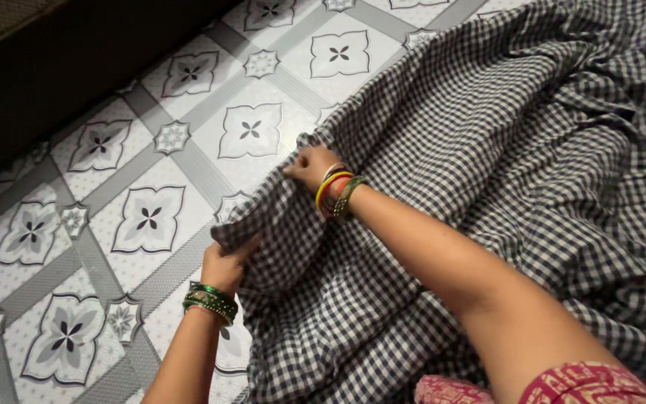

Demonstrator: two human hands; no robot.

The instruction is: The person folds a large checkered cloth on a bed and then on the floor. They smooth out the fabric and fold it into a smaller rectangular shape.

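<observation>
Head view, both hands' grip (227, 263) closed on checked cloth (487, 172)

The floor (151, 150) is tiled in white with grey bands and dark flower patterns. A large black-and-white checked cloth (502, 172) lies spread on it in loose folds, covering the right side and reaching to the bottom edge. At the upper left, a dark piece of furniture (61, 67) stands along the tiles.
</observation>
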